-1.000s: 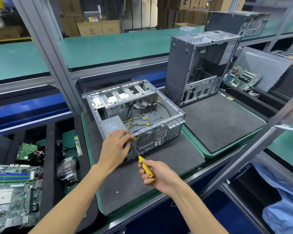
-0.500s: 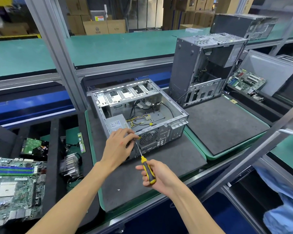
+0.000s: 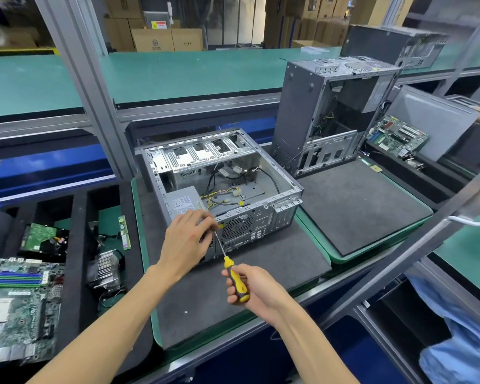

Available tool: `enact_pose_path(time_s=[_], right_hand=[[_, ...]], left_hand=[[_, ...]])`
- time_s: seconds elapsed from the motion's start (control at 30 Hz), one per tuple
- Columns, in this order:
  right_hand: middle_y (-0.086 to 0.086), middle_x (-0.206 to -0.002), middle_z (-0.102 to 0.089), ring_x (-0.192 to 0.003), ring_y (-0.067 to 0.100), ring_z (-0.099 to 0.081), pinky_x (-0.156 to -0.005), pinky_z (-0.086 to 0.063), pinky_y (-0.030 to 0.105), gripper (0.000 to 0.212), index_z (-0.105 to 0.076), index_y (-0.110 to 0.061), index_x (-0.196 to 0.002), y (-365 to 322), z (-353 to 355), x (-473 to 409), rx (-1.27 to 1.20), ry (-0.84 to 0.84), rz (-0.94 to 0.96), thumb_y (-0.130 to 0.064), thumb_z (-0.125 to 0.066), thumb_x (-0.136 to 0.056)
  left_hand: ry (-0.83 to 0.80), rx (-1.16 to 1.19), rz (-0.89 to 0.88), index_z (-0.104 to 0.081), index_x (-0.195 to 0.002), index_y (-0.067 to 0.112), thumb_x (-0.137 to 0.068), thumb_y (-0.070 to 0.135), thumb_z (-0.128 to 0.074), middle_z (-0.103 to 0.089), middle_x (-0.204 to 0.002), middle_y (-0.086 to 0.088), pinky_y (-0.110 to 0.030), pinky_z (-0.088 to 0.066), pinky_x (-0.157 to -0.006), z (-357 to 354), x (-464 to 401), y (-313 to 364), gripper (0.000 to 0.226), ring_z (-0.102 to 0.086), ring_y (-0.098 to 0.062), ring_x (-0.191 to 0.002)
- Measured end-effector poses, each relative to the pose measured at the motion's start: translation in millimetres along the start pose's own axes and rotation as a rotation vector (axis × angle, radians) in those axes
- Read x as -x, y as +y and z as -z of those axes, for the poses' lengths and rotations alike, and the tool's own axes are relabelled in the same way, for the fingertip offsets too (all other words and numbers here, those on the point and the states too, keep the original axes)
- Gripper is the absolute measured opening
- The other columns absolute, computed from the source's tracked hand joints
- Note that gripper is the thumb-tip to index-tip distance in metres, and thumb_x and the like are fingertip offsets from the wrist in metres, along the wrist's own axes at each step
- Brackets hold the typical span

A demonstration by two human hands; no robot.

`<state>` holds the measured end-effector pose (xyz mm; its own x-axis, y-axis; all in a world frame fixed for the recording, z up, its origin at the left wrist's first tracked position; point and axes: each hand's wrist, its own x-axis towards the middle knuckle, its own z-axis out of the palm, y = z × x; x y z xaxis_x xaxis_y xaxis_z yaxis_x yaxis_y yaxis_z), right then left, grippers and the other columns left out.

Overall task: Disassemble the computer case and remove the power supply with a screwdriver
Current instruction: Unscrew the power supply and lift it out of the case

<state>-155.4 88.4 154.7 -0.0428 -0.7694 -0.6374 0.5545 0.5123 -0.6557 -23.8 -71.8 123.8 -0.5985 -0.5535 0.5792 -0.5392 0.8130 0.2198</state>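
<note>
Gripping screwdriver [image 3: 234, 281], steadying shaft: hands [image 3: 257, 291].

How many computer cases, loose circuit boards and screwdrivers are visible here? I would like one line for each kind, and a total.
Computer cases: 3 (open case lying flat, upright case, far case)
Loose circuit boards: 4 (large motherboard, green board, memory stick, right motherboard)
Screwdrivers: 1 (screwdriver, held by the right hand)
Total: 8
</note>
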Motion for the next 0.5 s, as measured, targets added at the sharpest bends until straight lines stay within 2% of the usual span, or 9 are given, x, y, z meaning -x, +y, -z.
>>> enact_pose_path(time_s=[0.07, 0.13, 0.23, 0.3, 0.37, 0.43, 0.5], right_hand=[[0.004, -0.067, -0.054, -0.052, 0.012, -0.043, -0.046, -0.034, 0.021, 0.007, -0.053, -0.008, -0.095, -0.5, -2.2, -0.9, 0.034, -0.027, 0.036, -0.011, -0.056, -0.101], [0.002, -0.063, -0.052, -0.049, 0.010, -0.036, -0.043, -0.028, 0.019, 0.013, -0.051, -0.011, -0.091, -2.7, -2.5, -2.4, 0.050, -0.019, 0.046, -0.013, -0.061, -0.099], [0.004, -0.064, -0.052, -0.049, 0.012, -0.038, -0.045, -0.030, 0.022, 0.021, -0.060, -0.003, -0.101, -2.3, 0.7, -3.9, 0.002, -0.028, -0.011, -0.023, -0.054, -0.103], [0.005, -0.068, -0.053, -0.053, 0.014, -0.044, -0.050, -0.035, 0.024, 0.029, -0.064, 0.003, -0.107, -0.9, 2.9, -4.0, -0.046, -0.030, -0.037, -0.020, -0.047, -0.105], [0.005, -0.069, -0.055, -0.055, 0.013, -0.047, -0.051, -0.038, 0.024, 0.023, -0.062, 0.003, -0.105, 0.1, 4.3, -3.1, -0.030, -0.027, -0.020, -0.015, -0.048, -0.105], [0.005, -0.069, -0.056, -0.054, 0.012, -0.046, -0.047, -0.036, 0.021, 0.008, -0.055, -0.004, -0.100, -2.8, 2.4, -1.4, 0.035, -0.048, 0.019, -0.012, -0.056, -0.101], [0.005, -0.068, -0.055, -0.052, 0.011, -0.043, -0.044, -0.032, 0.020, 0.012, -0.052, -0.007, -0.100, -5.5, 0.4, -2.5, 0.074, -0.055, 0.044, -0.012, -0.063, -0.098]], left_hand=[[-0.004, 0.003, -0.010, -0.069, -0.099, 0.028, -0.083, 0.013, -0.075, -0.063, -0.109, 0.012, -0.030, -0.043, -0.085, 1.1, 0.5, -1.5, 0.023, -0.059, -0.014, -0.101], [-0.008, 0.005, -0.011, -0.072, -0.101, 0.029, -0.084, 0.014, -0.074, -0.064, -0.110, 0.012, -0.030, -0.044, -0.085, 1.7, 0.4, -2.3, 0.023, -0.060, -0.014, -0.101], [0.004, 0.003, -0.017, -0.073, -0.099, 0.028, -0.085, 0.014, -0.074, -0.065, -0.109, 0.011, -0.030, -0.044, -0.083, 1.2, 0.8, -1.1, 0.020, -0.061, -0.014, -0.101], [0.013, -0.001, -0.016, -0.072, -0.096, 0.027, -0.084, 0.014, -0.076, -0.065, -0.108, 0.011, -0.028, -0.042, -0.083, 1.6, 0.8, -0.5, 0.019, -0.061, -0.013, -0.100], [0.012, 0.008, 0.002, -0.069, -0.094, 0.026, -0.083, 0.014, -0.076, -0.065, -0.107, 0.011, -0.026, -0.040, -0.082, 1.7, 1.0, 0.7, 0.018, -0.060, -0.012, -0.100], [0.008, 0.012, 0.016, -0.066, -0.093, 0.026, -0.081, 0.013, -0.076, -0.064, -0.107, 0.013, -0.024, -0.038, -0.082, 0.9, 0.4, 1.4, 0.020, -0.059, -0.011, -0.100], [0.007, 0.004, 0.017, -0.064, -0.093, 0.026, -0.080, 0.013, -0.076, -0.063, -0.106, 0.014, -0.024, -0.038, -0.082, 0.4, -0.8, 1.4, 0.022, -0.058, -0.010, -0.099]])
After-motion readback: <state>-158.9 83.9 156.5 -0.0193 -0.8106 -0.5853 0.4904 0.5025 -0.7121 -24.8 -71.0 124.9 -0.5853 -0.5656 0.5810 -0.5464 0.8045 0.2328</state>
